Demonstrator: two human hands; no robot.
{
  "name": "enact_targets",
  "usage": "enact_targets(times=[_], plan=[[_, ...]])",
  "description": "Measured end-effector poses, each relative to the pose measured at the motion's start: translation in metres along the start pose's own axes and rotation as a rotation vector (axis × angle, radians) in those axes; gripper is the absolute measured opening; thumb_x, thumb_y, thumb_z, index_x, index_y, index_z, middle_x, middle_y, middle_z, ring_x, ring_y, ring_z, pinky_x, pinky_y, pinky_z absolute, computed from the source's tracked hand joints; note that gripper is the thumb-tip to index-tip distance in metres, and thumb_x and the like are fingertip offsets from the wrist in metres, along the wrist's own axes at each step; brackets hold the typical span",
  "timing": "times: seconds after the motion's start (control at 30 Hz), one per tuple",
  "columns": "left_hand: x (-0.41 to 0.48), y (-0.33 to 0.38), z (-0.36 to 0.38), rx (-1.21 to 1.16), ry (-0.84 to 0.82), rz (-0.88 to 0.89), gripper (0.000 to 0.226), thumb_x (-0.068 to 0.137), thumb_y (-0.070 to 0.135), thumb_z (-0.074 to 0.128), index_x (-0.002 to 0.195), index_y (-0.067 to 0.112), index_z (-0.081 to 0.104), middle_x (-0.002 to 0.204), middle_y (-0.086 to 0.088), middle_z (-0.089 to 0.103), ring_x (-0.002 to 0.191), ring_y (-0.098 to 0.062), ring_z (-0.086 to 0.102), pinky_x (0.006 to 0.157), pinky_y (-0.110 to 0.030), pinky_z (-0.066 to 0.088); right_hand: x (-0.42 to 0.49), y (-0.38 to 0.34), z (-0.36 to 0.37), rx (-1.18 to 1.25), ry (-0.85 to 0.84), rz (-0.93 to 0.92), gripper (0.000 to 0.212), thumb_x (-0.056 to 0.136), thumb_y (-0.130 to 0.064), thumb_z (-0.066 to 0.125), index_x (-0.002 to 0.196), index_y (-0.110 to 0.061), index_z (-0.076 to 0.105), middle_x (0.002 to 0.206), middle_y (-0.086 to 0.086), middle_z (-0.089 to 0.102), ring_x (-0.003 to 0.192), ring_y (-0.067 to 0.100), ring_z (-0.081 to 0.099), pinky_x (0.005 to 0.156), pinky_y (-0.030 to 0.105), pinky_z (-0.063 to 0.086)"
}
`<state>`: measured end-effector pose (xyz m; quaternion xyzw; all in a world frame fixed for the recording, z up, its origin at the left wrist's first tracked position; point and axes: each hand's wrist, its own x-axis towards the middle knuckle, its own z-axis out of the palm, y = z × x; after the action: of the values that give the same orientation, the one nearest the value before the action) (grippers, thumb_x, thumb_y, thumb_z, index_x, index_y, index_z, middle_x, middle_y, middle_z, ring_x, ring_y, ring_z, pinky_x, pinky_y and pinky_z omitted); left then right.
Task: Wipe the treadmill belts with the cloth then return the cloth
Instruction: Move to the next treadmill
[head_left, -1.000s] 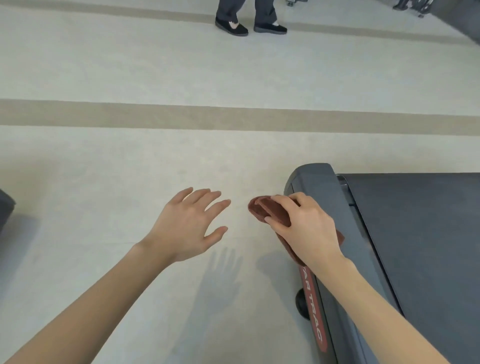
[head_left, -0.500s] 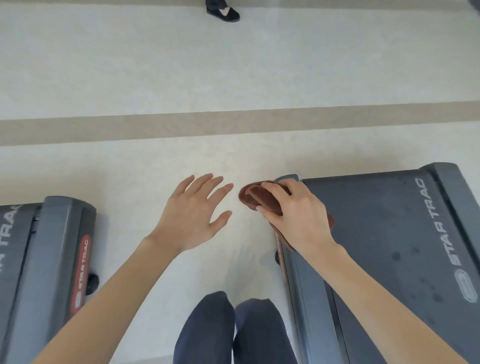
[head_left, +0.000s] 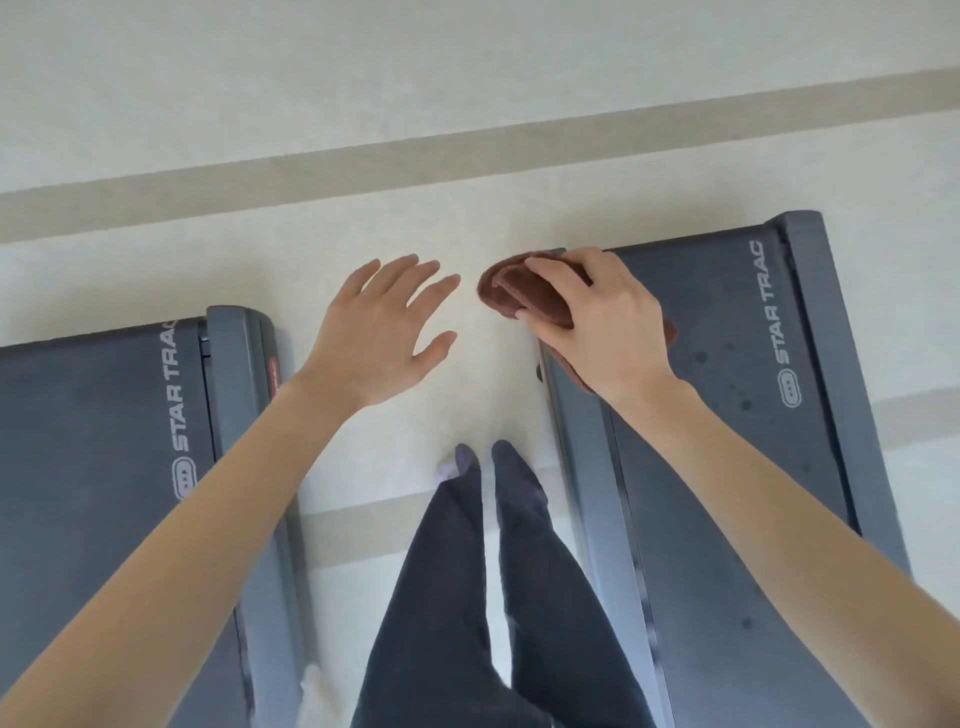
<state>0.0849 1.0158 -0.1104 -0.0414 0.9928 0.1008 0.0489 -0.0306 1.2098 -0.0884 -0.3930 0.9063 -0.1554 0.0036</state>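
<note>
Cloth (head_left: 511, 296) is brown, folded into a thick pad – right hand (head_left: 608, 322) grips it, fingers curled over the top, at the end corner of the right treadmill (head_left: 727, 467), part of it overhanging the floor (head_left: 467, 78). Left hand (head_left: 379, 332) is empty, fingers spread above the floor between the two machines – left treadmill (head_left: 88, 441) sits just beside it, and dark-trousered legs (head_left: 457, 571) stand in the gap

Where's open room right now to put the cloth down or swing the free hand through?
Widest free patch: the floor beyond both treadmill ends. The left belt is bare; the right belt is bare past the right hand and cloth. Crowded: the aisle between, holding the legs and left hand.
</note>
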Motion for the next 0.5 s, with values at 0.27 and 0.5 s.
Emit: enact_targets(times=[0.27,0.5], plan=[[-0.031,0.030,-0.064,-0.013,0.034,0.108,0.058,0.090,0.045,0.032,0.136,0.014,0.049,0.138,-0.010,0.050,0.131,-0.030,0.043,0.109,-0.048,0.030,-0.037,-0.029,-0.070,-0.040,0.089,0.025,0.037,0.080,-0.028,0.071,0.113,-0.011,0.068,0.101,0.014,0.065,0.088,0.031,0.063,0.063,0.035,0.050],[-0.032,0.050,-0.097,0.031,0.084,0.201,0.057,0.091,0.044,0.033,0.136,0.014,0.048,0.139,-0.010,0.049,0.132,-0.029,0.041,0.110,-0.047,0.028,-0.072,-0.030,-0.094,-0.017,0.196,0.154,0.039,0.085,-0.031,0.066,0.118,-0.011,0.065,0.108,0.014,0.063,0.096,0.031,0.060,0.065,0.035,0.049]])
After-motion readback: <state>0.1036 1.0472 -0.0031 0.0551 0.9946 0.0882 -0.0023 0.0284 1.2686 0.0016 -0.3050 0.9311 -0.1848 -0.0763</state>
